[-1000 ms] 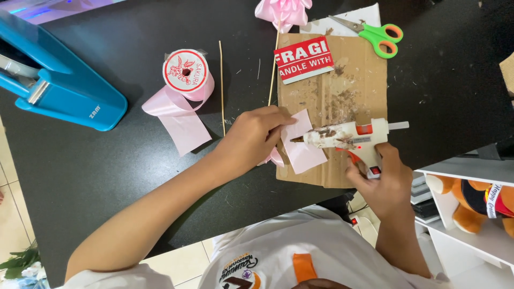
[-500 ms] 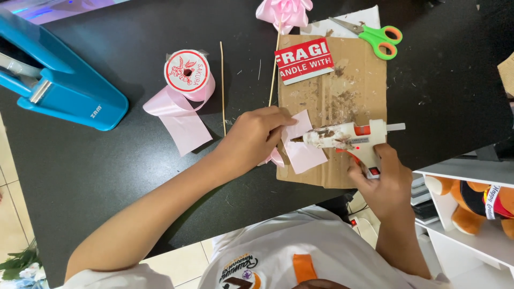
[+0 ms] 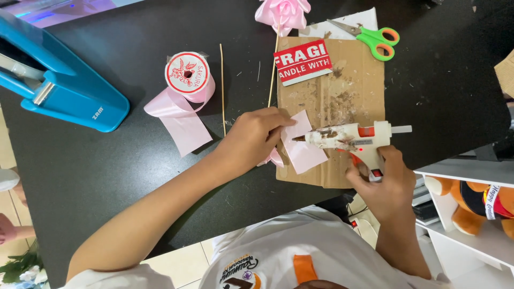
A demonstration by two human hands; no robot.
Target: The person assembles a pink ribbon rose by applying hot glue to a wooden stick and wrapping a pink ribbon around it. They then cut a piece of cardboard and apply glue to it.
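My left hand holds down a pink ribbon piece on a brown cardboard sheet laid on the black table. My right hand grips the handle of a white glue gun. The gun lies level, its nozzle pointing left over the pink piece, close to my left fingers. Whether the tip touches the ribbon is unclear.
A pink ribbon roll with a loose tail sits left of two thin wooden sticks. Green scissors, a pink bow and a red label lie at the back. A blue tape dispenser stands far left; a white shelf at right.
The glue gun has shifted slightly left toward the pink piece. My left hand stays on the ribbon.
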